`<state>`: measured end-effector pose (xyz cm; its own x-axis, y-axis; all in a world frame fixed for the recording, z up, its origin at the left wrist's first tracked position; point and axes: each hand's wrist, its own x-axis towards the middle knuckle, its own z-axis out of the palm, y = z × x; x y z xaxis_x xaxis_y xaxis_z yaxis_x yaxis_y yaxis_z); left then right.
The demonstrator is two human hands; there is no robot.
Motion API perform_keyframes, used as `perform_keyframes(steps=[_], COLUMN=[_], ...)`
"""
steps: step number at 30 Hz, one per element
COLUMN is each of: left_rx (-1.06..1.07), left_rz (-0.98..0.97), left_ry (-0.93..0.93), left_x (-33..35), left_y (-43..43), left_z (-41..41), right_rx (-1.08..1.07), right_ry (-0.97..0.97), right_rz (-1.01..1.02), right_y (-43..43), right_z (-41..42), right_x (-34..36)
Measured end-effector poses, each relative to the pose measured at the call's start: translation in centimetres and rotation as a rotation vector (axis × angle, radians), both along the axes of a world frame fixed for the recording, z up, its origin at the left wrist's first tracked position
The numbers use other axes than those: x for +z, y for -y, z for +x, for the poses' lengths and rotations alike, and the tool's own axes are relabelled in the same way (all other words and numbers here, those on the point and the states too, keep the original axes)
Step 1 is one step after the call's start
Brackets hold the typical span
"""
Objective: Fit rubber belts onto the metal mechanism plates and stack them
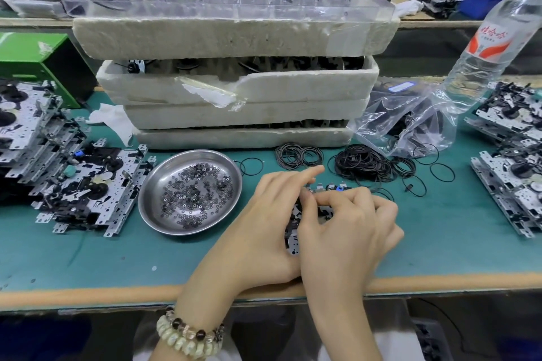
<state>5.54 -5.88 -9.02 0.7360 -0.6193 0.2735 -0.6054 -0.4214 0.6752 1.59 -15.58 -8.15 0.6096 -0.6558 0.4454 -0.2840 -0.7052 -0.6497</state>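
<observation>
We work at a green-topped table [88, 258]. At its far side is a stack of white foam trays [234, 38], with a clear tray of spindled parts on top. A left pile of mechanism plates [85, 184] leans at the left edge, and a right pile [510, 179] lies at the right edge. A water bottle [492, 47] stands far right, above a plastic bag [410, 120] of black rings. A steel dish [143, 208] of small washers sits left of centre. Loose rubber belts [363, 163] lie heaped just beyond our hands.

Our left hand [264, 220] grips one mechanism plate [293, 237] at near centre, forefinger stretched out. Our right hand [349, 231] curls over it, with thumb and forefinger pinching at its far edge. We cannot tell whether a belt is between them.
</observation>
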Motion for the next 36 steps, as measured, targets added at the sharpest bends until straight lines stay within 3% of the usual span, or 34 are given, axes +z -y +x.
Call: perform_keyframes(steps=[14, 24, 36], left_rx=[-0.002, 0.009, 0.01], left_rz=[-0.006, -0.024, -0.029], left_ry=[-0.024, -0.04, -0.022], left_x=[0.1, 0.3, 0.3], left_y=[0.1, 0.2, 0.2], left_z=[-0.1, -0.1, -0.2], right_rx=[0.1, 0.46, 0.632], right_ry=[-0.15, -0.135, -0.217], right_rz=[0.042, -0.511, -0.565], right_y=[1.1, 3.4, 4.5], right_z=[-0.1, -0.3, 0.8], right_x=[0.9, 2.3, 3.2])
